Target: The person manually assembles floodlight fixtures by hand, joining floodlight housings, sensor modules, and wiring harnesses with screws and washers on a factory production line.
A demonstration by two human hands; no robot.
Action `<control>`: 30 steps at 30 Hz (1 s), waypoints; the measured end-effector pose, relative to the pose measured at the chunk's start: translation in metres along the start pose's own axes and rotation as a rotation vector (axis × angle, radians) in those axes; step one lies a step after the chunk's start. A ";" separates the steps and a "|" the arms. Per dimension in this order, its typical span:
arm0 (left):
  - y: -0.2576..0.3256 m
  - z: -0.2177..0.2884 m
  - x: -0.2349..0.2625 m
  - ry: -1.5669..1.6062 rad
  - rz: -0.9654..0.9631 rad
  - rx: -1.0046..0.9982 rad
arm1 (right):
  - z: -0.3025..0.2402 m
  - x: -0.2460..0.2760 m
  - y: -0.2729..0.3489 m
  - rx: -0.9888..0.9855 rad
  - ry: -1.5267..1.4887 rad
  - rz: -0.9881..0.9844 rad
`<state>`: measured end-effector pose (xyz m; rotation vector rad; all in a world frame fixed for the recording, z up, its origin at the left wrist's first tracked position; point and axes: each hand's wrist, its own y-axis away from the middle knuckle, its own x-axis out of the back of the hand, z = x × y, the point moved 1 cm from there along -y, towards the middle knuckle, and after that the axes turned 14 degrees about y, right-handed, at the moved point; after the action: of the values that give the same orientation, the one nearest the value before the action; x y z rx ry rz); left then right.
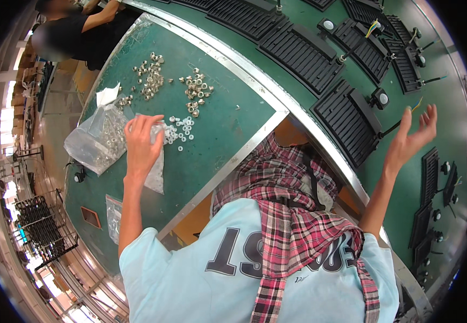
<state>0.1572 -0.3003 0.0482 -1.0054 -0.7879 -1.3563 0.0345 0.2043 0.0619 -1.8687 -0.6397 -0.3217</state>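
"Many small white rings [186,128]: where do they lie?"

"On the green desk [228,134], just right of the left hand [145,137]. That grip is curled; whether it is clamped on anything, I cannot tell."

"Best handling?"

"Lift one ring at a time, clear of the plastic bag [156,178] beneath."

"And the right hand [412,137]?"

"Grip apart, near the yellow-green wire [418,103]."

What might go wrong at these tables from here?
The white rings lie loose beside the left grip, so a careless sweep might scatter them. The metal fittings sit in open heaps nearby and could get mixed with the white rings. Across the gap, the right grip is close to a black cable and might snag it.
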 end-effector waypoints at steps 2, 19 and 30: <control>0.008 -0.005 0.004 0.063 0.125 0.000 | -0.032 0.002 0.013 0.069 -0.186 0.018; 0.063 -0.001 -0.008 0.419 0.739 0.113 | -0.356 -0.096 0.218 1.083 -0.618 -0.742; 0.064 -0.008 -0.017 0.490 0.787 0.110 | -0.360 -0.131 0.211 1.010 -0.619 -0.538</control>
<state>0.2184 -0.3042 0.0216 -0.7262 -0.0608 -0.7976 0.0752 -0.2213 -0.0309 -0.7686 -1.4109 0.2465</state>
